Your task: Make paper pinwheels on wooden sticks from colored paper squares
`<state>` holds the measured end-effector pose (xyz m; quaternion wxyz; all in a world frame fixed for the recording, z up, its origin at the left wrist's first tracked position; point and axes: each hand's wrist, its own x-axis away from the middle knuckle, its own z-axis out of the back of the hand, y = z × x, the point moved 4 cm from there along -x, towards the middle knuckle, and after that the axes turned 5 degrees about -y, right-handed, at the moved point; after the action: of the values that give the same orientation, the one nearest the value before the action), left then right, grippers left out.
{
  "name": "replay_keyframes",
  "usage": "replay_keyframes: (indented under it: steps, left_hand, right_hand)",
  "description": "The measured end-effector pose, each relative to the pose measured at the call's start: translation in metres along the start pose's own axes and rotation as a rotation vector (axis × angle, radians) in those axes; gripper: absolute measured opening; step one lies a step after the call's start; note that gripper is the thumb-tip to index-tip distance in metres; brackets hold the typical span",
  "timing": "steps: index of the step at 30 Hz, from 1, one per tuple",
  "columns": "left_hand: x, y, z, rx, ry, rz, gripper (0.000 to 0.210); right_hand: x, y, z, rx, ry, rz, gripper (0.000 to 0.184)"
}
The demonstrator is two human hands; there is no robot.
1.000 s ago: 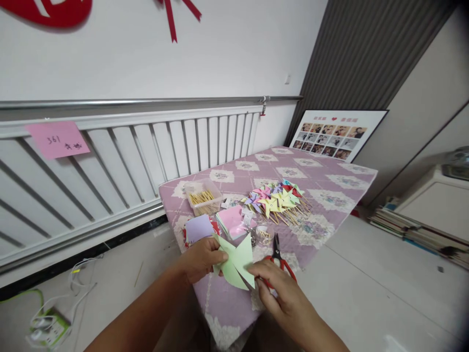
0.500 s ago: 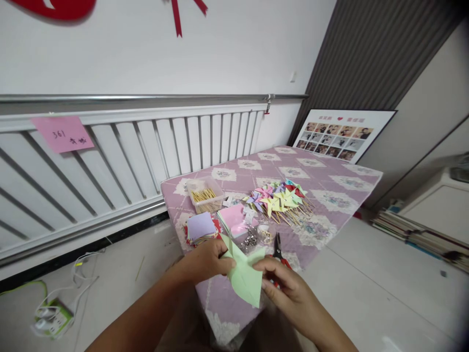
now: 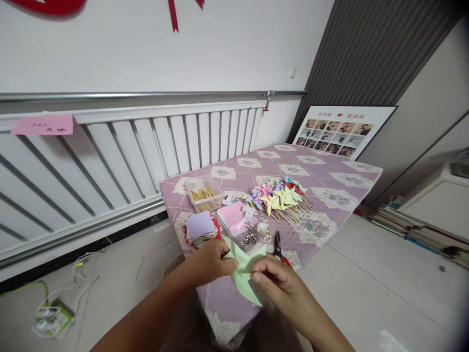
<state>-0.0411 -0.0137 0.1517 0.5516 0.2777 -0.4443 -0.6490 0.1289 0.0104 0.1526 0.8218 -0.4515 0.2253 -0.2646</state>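
A light green paper pinwheel [image 3: 240, 254], partly folded, is held above the table's near end. My left hand [image 3: 211, 261] pinches its left side between thumb and fingers. At its right, my right hand [image 3: 275, 279] is closed on a paper flap bent in toward the middle. Just beyond the paper lie a heap of small metal fasteners [image 3: 250, 236] and a small round tub [image 3: 264, 231] of pale bits. Red-handled pliers or cutters [image 3: 278, 247] rest behind my right hand, their handles partly hidden by it.
Several finished pinwheels [image 3: 275, 198] on sticks lie in a pile. A clear box [image 3: 205, 193] holds wooden sticks. Nearer are a stack of coloured paper squares [image 3: 201, 226] and a pink paper pack [image 3: 232, 218]. A radiator [image 3: 176, 142] runs behind the flowered tablecloth [image 3: 322, 195].
My right hand has moved slightly left and folded the pinwheel's lower right corner in toward the centre. My left hand stays in place, holding the paper.
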Motion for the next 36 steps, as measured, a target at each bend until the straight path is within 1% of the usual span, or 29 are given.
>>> replay_keyframes:
  steps: [2, 4, 8, 12, 15, 18, 23, 32, 36]
  left_hand:
    - [0.0, 0.0, -0.001, -0.048, 0.086, 0.026, 0.021]
    - [0.0, 0.002, -0.003, -0.032, 0.125, 0.031, 0.02]
    - [0.0, 0.005, -0.009, 0.055, 0.124, 0.032, 0.017]
    - [-0.001, 0.003, -0.011, 0.064, 0.121, 0.055, 0.018]
    - [-0.002, -0.001, -0.012, 0.042, 0.144, 0.06, 0.021]
    - [-0.003, -0.004, -0.014, 0.051, 0.157, 0.064, 0.019]
    - [-0.004, -0.005, -0.016, 0.082, 0.145, 0.057, 0.015]
    - [-0.006, -0.008, -0.019, 0.116, 0.158, 0.079, 0.016]
    - [-0.007, -0.011, -0.02, 0.127, 0.157, 0.084, 0.016]
  right_hand:
    - [-0.002, -0.001, -0.002, 0.052, 0.053, -0.012, 0.021]
    - [-0.003, -0.001, -0.003, 0.119, 0.1, -0.023, 0.023]
    - [-0.005, -0.002, -0.003, 0.23, 0.16, -0.031, 0.024]
    - [-0.008, -0.002, -0.003, 0.292, 0.193, -0.036, 0.023]
    - [-0.009, 0.0, -0.002, 0.302, 0.227, -0.036, 0.022]
    - [-0.009, 0.002, -0.002, 0.29, 0.253, -0.04, 0.02]
    - [-0.01, 0.003, -0.002, 0.273, 0.27, -0.06, 0.02]
    - [-0.012, 0.006, 0.0, 0.244, 0.306, -0.059, 0.019]
    - [-0.012, 0.007, 0.0, 0.231, 0.297, -0.067, 0.02]
